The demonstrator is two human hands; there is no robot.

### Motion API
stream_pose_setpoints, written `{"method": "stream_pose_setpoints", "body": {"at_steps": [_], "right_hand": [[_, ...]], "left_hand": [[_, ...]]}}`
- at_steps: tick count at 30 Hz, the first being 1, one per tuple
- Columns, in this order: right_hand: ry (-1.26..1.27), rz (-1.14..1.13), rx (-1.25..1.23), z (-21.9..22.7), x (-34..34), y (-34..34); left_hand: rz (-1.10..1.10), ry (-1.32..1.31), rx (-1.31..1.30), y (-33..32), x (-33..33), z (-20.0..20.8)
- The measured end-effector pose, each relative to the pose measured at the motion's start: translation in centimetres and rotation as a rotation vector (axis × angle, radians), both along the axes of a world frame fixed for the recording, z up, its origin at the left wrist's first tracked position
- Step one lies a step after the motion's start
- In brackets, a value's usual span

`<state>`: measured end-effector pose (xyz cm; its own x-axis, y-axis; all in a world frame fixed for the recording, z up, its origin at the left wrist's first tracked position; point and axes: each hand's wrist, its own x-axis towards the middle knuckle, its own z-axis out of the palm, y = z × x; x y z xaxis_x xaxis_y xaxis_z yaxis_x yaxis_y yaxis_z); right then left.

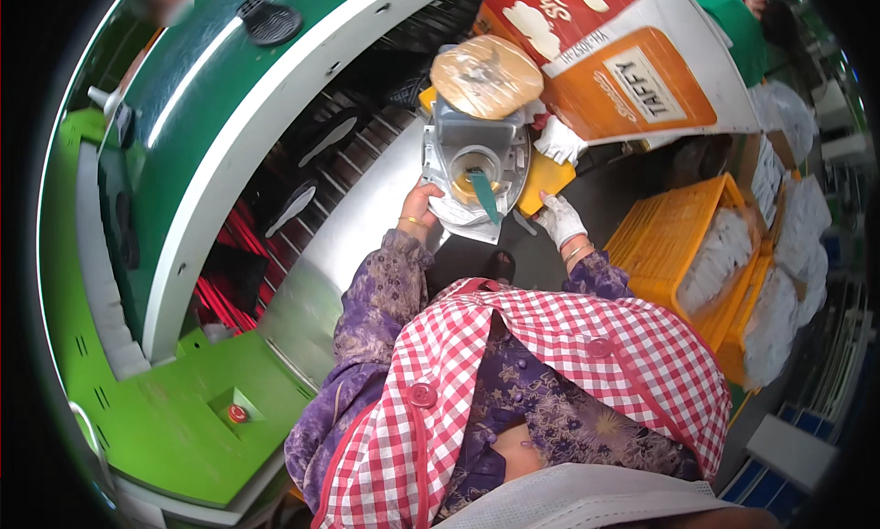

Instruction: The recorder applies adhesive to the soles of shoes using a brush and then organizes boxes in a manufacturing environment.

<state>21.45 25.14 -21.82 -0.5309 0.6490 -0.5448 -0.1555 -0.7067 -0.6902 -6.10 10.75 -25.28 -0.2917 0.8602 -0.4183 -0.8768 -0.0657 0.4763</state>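
Observation:
My bare left hand (420,205) is closed at the near left corner of a grey plastic holder, where its fingers meet a white sheet-like piece (469,225). In the holder (477,130) sits a round pot (461,170) with something yellow inside and a flat green handle (483,196) sticking out. On my right hand (561,221) is a white glove with bare fingertips. Those fingertips pinch the near edge of a flat yellow piece (547,184) beside the holder. Parts of both hands' fingers are hidden.
A film-wrapped tan disc (487,77) lies beyond the pot. Ahead right stands a printed carton (632,66), with a white glove (560,141) near it. Yellow crates (665,240) hold wrapped white items. Leftward, a green conveyor (197,89) carries a dark sole (269,20); shoe parts (291,208) lie on a rack.

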Motion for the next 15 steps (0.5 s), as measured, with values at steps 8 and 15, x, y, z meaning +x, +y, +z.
{"method": "stream_pose_setpoints", "body": {"at_steps": [8,15], "right_hand": [[0.121,0.004,0.013,0.3,0.4,-1.8],[0.036,0.026,0.001,0.9,0.8,-2.3]], "left_hand": [[-0.066,-0.061,-0.036,-1.4,-0.5,0.7],[-0.051,0.049,-0.050,-1.9,-0.6,3.6]]}}
